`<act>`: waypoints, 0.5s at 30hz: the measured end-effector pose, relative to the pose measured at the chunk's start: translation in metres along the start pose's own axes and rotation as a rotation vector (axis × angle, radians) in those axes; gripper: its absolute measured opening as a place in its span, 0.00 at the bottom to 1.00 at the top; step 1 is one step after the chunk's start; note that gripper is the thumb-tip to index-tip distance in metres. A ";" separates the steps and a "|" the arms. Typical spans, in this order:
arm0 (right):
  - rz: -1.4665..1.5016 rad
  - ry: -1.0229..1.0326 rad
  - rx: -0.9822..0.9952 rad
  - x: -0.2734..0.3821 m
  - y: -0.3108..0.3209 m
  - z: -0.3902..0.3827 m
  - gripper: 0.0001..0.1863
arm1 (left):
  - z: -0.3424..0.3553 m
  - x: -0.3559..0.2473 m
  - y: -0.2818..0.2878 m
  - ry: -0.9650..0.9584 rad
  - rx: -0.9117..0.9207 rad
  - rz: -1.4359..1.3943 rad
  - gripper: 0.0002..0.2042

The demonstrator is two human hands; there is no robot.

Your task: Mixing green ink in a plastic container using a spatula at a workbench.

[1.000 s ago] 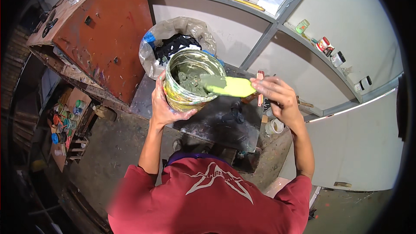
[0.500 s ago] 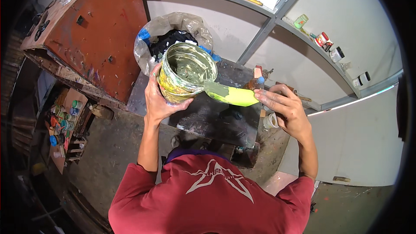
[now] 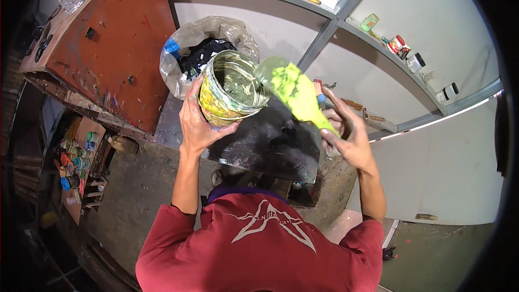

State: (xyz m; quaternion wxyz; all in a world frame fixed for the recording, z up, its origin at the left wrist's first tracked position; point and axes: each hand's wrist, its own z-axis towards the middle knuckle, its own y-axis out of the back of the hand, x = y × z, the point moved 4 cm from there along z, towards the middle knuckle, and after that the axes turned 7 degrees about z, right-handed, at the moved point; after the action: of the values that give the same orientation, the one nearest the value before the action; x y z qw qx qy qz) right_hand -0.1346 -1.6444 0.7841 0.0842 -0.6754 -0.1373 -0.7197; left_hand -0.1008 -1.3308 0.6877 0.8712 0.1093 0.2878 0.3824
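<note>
My left hand (image 3: 197, 124) is wrapped round a round plastic tub (image 3: 211, 100), its outside smeared with yellow, green and white. The tub tilts a little to the right, and grey-green paint (image 3: 238, 82) coats its inner wall and bottom. Between the fingers of my right hand (image 3: 351, 135) is the handle of a lime-green spatula (image 3: 300, 94). Its broad blade is patched with grey-green paint, and the blade's end is at the tub's right rim. Whether blade and rim touch, I cannot tell.
Beyond the tub stands a bag-lined bin (image 3: 170, 73) with black scraps (image 3: 203, 60). Below my hands is a dark, paint-stained table (image 3: 259, 151). A red-brown panel (image 3: 119, 48) rises at left, near a low stand of paint jars (image 3: 70, 182). Jars line the right shelf (image 3: 427, 87).
The spatula has swung from nearly level to a steep slant, its blade rising and showing a patchy face. My right hand has turned with it; the tub tips slightly more to the right.
</note>
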 end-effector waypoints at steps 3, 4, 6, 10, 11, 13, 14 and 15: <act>-0.051 0.038 0.004 -0.012 -0.017 -0.004 0.35 | 0.003 0.000 -0.001 -0.012 -0.008 0.028 0.57; -0.144 0.109 0.016 -0.017 -0.020 -0.004 0.33 | 0.004 -0.001 -0.001 -0.028 -0.011 0.041 0.57; -0.417 0.184 0.093 -0.017 -0.020 0.000 0.30 | 0.003 0.001 -0.001 -0.036 -0.015 0.041 0.58; -0.482 0.198 0.058 -0.021 -0.027 0.001 0.29 | 0.001 0.006 0.000 -0.043 -0.044 0.016 0.59; -0.497 0.216 0.066 -0.022 -0.028 0.002 0.29 | 0.000 0.008 -0.001 -0.064 -0.048 0.018 0.59; -0.544 0.180 0.068 -0.020 -0.022 -0.001 0.29 | -0.004 0.012 -0.003 -0.074 -0.046 0.008 0.58; -0.586 0.145 0.073 -0.019 -0.020 -0.002 0.29 | -0.006 0.012 -0.002 -0.085 -0.042 0.003 0.58; -0.585 0.144 0.073 -0.017 -0.018 -0.003 0.29 | -0.005 0.011 -0.002 -0.084 -0.041 0.002 0.58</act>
State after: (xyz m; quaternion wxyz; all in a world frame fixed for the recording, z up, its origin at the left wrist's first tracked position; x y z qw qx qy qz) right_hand -0.1418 -1.6297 0.7656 -0.0933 -0.5510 -0.3454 -0.7539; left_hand -0.0965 -1.3242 0.6779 0.8842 0.1078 0.2427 0.3843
